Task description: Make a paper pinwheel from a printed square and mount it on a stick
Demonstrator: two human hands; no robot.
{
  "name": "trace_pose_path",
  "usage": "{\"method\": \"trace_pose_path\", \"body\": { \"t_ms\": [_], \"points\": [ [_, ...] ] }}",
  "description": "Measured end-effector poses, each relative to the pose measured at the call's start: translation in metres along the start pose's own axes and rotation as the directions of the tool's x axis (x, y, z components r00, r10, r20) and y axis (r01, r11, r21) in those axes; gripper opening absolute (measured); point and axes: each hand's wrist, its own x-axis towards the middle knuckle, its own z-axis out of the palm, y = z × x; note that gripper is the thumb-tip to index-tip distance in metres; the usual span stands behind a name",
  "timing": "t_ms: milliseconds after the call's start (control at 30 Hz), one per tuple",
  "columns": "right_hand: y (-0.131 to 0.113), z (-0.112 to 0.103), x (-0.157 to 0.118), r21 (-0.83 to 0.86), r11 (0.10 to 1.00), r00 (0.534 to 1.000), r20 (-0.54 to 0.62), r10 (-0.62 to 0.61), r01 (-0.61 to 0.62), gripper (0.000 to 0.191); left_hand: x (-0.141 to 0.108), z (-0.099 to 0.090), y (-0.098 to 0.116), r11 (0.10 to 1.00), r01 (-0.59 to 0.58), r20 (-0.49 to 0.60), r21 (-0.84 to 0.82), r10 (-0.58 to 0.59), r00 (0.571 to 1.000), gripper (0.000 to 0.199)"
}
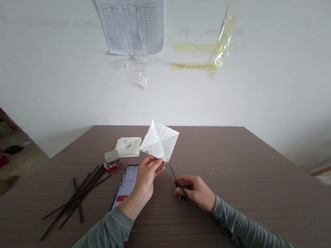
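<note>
My left hand [147, 175] pinches the lower edge of a square sheet of printed paper [161, 140], which shows diagonal creases and is held up above the table. In my right hand [196, 191] are black-handled scissors [181, 190], their blades pointing up and left to the paper's bottom corner. Whether the blades are apart or closed there is too small to tell. Behind my left wrist lies a phone [130, 180] with a lit screen, partly covered by that hand.
On the brown table [236, 162] a stack of paper pieces [127, 146] lies behind a small open box [112, 160] of small metal items. Several dark sticks [76, 199] lie crossed at the left. A printed sheet [130, 24] hangs on the wall behind.
</note>
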Motion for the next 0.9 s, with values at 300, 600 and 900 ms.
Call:
{"method": "trace_pose_path", "body": {
  "t_ms": [300,600,900],
  "points": [
    [-0.0035,0.0019,0.0003,-0.026,1.000,1.000,-0.009,0.009,-0.009,0.068,-0.0007,0.0001,0.0016,1.000,0.022,0.022,-0.010,-0.022,1.000,0.043],
    [0.0000,0.0020,0.0021,-0.038,0.999,1.000,-0.002,-0.003,0.003,0.078,-0.0043,0.0037,0.0038,0.997,0.044,0.012,-0.070,-0.043,0.999,0.044],
    [0.0002,0.0025,0.0020,-0.025,1.000,1.000,0.006,-0.004,0.004,0.076,-0.0061,0.0050,0.0055,0.995,0.048,0.022,-0.088,-0.047,0.999,0.040]
  ]
}}
